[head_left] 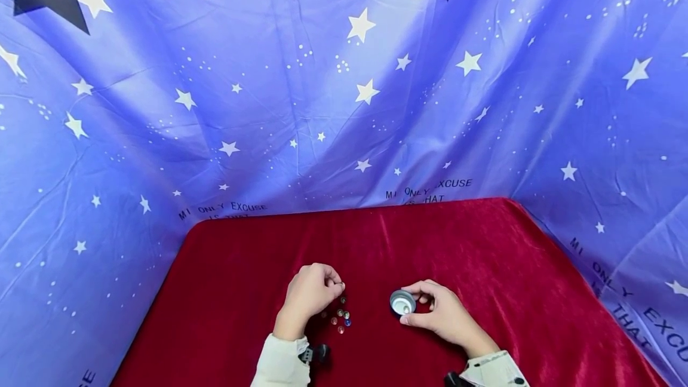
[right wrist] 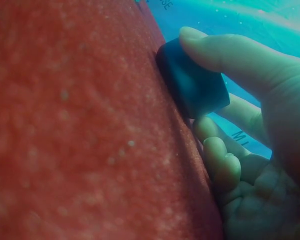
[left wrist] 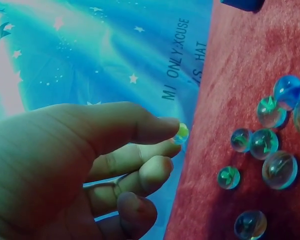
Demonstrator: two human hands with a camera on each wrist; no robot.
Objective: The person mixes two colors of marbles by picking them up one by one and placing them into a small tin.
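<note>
Sleeves first, then my two hands on the red cloth [head_left: 484, 243]. My left hand [head_left: 309, 297] pinches one small marble [left wrist: 180, 133] between thumb and finger, lifted just above the little pile of marbles [head_left: 338, 314] lying loose on the cloth. My right hand [head_left: 443, 315] curls round a small silver cup [head_left: 402, 302], tipped toward the marbles. I think the cup has nothing in it yet, so nearly all the marbles wait. Behind hangs a blue sheet with stars [head_left: 344, 88].
</note>
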